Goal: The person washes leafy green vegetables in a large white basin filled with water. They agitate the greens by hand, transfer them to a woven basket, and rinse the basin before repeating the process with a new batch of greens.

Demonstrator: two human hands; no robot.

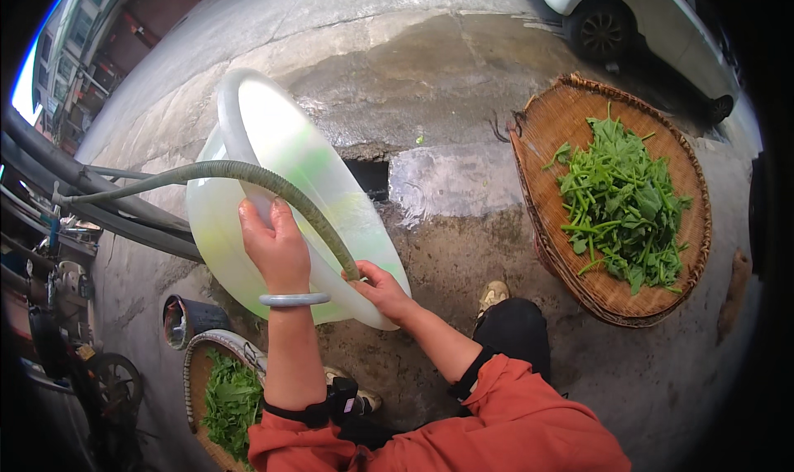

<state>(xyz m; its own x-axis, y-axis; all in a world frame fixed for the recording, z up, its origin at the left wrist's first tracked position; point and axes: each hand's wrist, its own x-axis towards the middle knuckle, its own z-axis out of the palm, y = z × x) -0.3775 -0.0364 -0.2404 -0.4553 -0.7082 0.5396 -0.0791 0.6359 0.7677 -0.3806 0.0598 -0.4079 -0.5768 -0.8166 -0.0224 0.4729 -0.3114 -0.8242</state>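
A translucent pale-green plastic basin (pixel 353 224) stands tilted on its side before me, its thick rim facing up. My left hand (pixel 276 242), with a bangle at the wrist, grips this rim near the middle. A ribbed hose (pixel 248 173) arches from the left over the basin. Its end sits between the thumb and forefinger of my right hand (pixel 381 295), which also rests at the basin's lower rim. More pale-green plastic shows on the left; I cannot tell whether it is a second basin. Any water from the hose is hidden.
On the right, a woven bamboo tray (pixel 536 162) holds cut leafy greens (pixel 626 205). A second basket (pixel 197 373) with greens and a dark bucket (pixel 208 316) stand lower left. Wet concrete has an open drain hole (pixel 369 177). A white car (pixel 657 19) is parked beyond.
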